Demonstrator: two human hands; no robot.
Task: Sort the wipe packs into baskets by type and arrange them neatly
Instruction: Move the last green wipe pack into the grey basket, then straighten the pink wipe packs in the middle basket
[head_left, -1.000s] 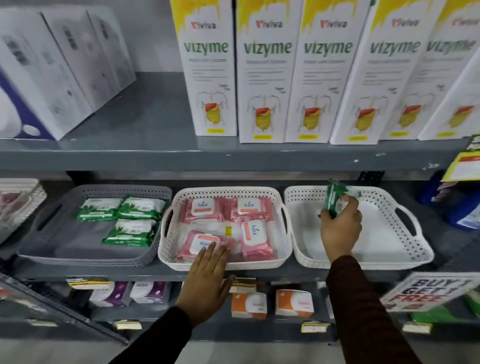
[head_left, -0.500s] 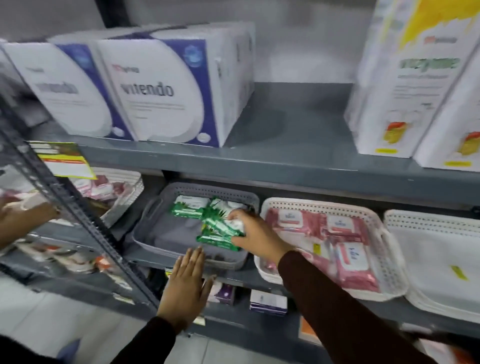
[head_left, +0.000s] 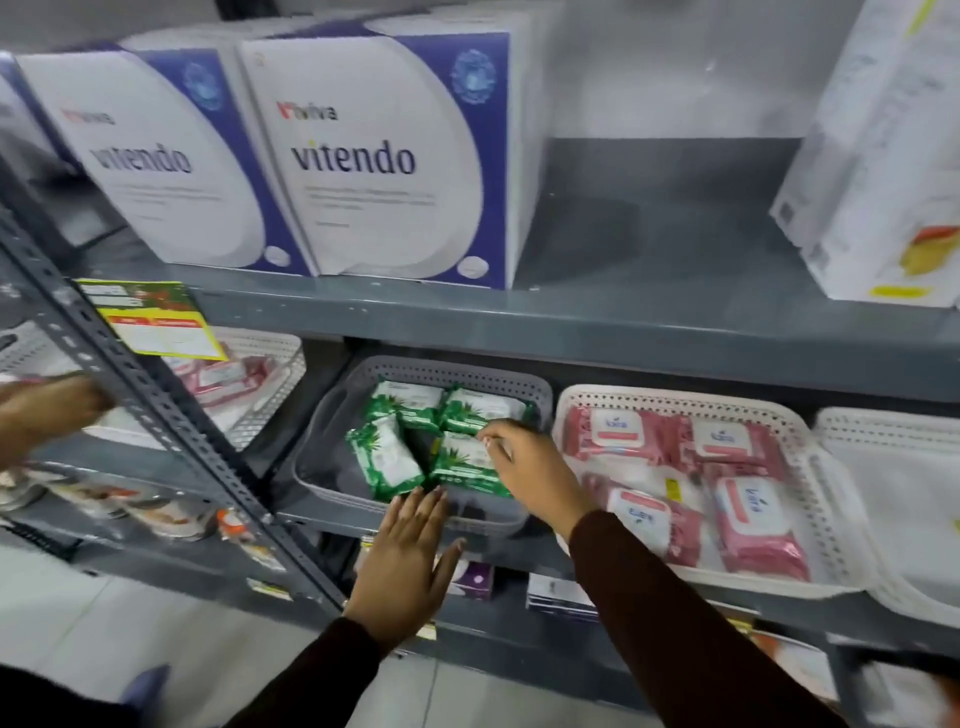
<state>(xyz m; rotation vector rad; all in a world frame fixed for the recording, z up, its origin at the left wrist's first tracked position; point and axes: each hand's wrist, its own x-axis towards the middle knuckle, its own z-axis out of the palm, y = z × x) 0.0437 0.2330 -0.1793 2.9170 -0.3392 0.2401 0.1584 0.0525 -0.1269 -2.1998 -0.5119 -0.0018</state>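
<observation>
A grey basket (head_left: 457, 366) on the middle shelf holds several green wipe packs. Two lie at the back, one at the front right (head_left: 462, 465), and one lies askew at the front left (head_left: 387, 457). My right hand (head_left: 524, 467) reaches into the basket with curled fingertips resting on the front-right green pack, gripping nothing. My left hand (head_left: 410, 561) is flat with fingers spread against the basket's front rim. To the right, a white basket (head_left: 571, 405) holds several pink wipe packs (head_left: 753, 519).
Another white basket (head_left: 909, 493) sits at the far right. A slanted metal upright (head_left: 156, 415) crosses the left side. Behind it, a white basket (head_left: 270, 364) holds pink packs, and another person's hand (head_left: 41, 410) reaches in. Large boxes (head_left: 363, 156) stand on the shelf above.
My right hand carried a green pack from the right white basket into the grey basket and let it go at the front left. My view swung left. The left hand stayed by the basket front.
</observation>
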